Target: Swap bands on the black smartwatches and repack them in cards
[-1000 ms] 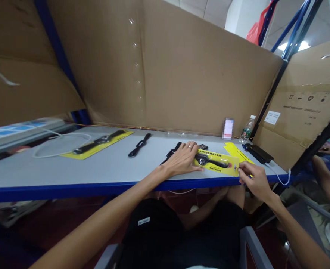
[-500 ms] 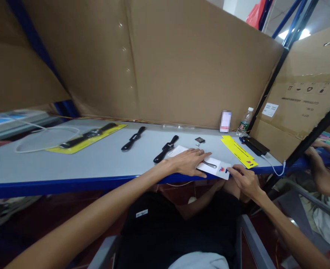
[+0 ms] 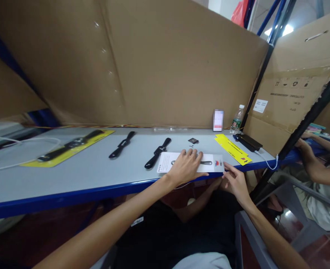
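Seen from the head, a white backing card (image 3: 165,162) lies flat near the front edge of a grey counter (image 3: 81,175), a dark tool printed on its face. The left hand (image 3: 186,164) rests palm down across the card's middle, fingers slightly spread, pinching nothing. The right hand (image 3: 236,183) is at the card's right end, thumb and fingers drawn narrow; whether they grip the edge cannot be told.

The card looks thin, smooth and fairly stiff, likely to slide easily and crease if bent. What lies beneath it is hidden, so its full weight is uncertain. Its long edges or right end seem the surest hold.

Just left of the card lies a black spokeshave (image 3: 153,160), with a second black spokeshave (image 3: 122,145) farther left; both look hard and solid, best taken by a handle. Well left of the card, a yellow-backed blister pack (image 3: 50,162) contains another black tool. Behind the card sits a small dark square piece (image 3: 193,141). To its right and behind stand a yellow paper strip's neighbour, a capped clear plastic bottle (image 3: 237,121), its liquid level unclear, and a phone (image 3: 218,120).
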{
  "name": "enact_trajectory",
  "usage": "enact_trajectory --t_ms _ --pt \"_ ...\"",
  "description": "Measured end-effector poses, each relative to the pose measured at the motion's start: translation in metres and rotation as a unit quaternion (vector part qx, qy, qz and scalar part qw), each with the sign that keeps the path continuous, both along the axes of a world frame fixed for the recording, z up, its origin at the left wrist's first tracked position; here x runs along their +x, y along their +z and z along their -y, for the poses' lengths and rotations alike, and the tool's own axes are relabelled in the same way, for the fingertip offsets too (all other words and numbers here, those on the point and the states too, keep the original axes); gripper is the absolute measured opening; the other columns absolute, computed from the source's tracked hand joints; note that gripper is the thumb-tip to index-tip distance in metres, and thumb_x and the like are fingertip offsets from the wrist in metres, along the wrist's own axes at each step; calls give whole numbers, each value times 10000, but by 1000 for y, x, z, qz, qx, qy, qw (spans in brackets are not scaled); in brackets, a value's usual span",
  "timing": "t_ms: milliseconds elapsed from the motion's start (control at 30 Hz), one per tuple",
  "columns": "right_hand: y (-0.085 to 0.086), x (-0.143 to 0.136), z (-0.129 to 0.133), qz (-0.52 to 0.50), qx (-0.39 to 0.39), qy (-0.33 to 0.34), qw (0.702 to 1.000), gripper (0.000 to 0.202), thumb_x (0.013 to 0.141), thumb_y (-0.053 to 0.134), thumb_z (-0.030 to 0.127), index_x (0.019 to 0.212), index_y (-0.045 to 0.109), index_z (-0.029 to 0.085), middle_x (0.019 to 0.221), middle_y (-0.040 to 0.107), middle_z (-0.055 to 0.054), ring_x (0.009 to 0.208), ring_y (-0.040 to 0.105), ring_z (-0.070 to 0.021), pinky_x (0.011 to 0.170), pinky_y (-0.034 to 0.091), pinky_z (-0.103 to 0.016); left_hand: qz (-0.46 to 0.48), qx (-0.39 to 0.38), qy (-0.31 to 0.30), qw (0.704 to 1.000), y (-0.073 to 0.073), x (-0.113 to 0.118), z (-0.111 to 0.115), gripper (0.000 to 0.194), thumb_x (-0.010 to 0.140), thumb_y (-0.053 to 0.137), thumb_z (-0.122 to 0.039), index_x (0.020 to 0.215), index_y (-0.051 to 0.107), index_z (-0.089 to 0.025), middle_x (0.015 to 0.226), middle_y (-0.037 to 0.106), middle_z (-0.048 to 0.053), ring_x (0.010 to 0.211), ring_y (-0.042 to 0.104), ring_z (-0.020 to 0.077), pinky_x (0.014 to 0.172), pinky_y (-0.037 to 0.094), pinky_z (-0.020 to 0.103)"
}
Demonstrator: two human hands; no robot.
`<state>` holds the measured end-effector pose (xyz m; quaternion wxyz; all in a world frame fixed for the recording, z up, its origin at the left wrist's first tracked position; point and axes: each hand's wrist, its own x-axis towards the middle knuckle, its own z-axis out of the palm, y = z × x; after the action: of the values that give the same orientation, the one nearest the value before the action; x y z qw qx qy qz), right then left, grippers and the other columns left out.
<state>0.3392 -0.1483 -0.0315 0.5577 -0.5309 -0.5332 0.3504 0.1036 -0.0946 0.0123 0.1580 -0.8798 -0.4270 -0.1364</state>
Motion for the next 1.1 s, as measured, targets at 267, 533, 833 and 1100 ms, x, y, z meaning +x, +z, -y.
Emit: enact_trajectory --t_ms 267,533,833,1100 --pt "26 -2 3 -26 46 -27 998 341 698 721 305 1000 835 195 1107 755 -91 772 605 -175 576 467 -255 15 -6 12 1000 0 4 7 797 956 414 -750 1425 524 -115 1299 596 277 1194 542 439 988 384 535" --pt "45 6 -4 -157 -56 41 985 277 629 756 243 893 802 173 931 754 -79 728 603 -150 537 427 -225 32 -12 8 999 1 5 8 824 941 417 -774 1446 505 -129 1288 603 276 1188 534 446 987 386 555" --pt "49 16 -24 -68 -136 78 985 263 618 840 335 794 744 165 583 594 12 474 453 -88 377 248 -177 6 11 1 1000 -2 1 3 838 917 417 -810 1378 552 -123 1249 615 253 1163 555 421 963 401 527" --pt "41 -5 -34 9 -24 94 995 445 695 782 577 595 546 214 474 456 52 395 345 -77 384 224 -229 11 -39 -55 998 9 1 -17 723 894 543 -764 1301 578 -167 1209 625 193 1135 589 373 981 419 485"
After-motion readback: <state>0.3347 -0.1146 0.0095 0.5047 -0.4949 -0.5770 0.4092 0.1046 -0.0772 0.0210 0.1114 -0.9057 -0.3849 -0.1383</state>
